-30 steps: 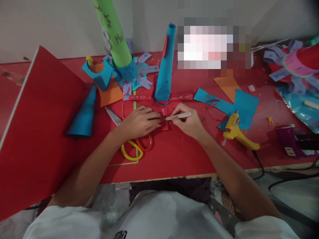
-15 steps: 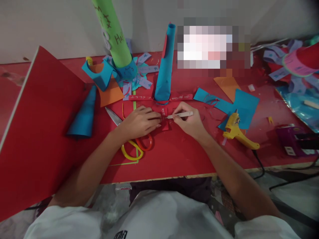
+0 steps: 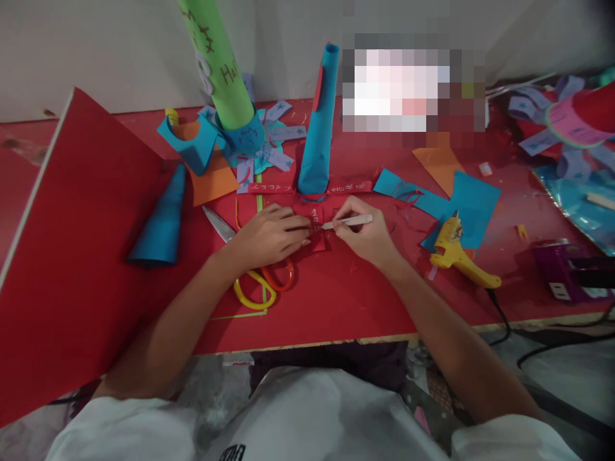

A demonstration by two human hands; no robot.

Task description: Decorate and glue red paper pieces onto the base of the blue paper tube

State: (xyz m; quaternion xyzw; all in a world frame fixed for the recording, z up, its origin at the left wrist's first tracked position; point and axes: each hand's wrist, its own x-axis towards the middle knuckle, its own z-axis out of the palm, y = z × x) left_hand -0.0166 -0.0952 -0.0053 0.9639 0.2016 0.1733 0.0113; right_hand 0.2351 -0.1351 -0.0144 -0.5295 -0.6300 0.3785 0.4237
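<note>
My right hand (image 3: 366, 237) grips a white pen (image 3: 350, 222), its tip touching a red paper strip (image 3: 316, 225) that lies on the red table (image 3: 336, 294). My left hand (image 3: 271, 235) presses flat on that strip from the left, fingers together. The strip hangs from the base of an upright blue paper cone (image 3: 318, 128), which has more red strips with white writing (image 3: 350, 187) spread to each side. Scissors with yellow and orange handles (image 3: 262, 285) lie partly under my left hand.
A yellow glue gun (image 3: 456, 253) lies right of my right hand on blue paper (image 3: 473, 202). A green tube (image 3: 218, 61) stands at the back, a blue cone (image 3: 163, 221) lies at left by a big red sheet (image 3: 72, 256). Paper scraps crowd the far right.
The pen has shifted very slightly to the right over the strip; my left hand has stayed in place.
</note>
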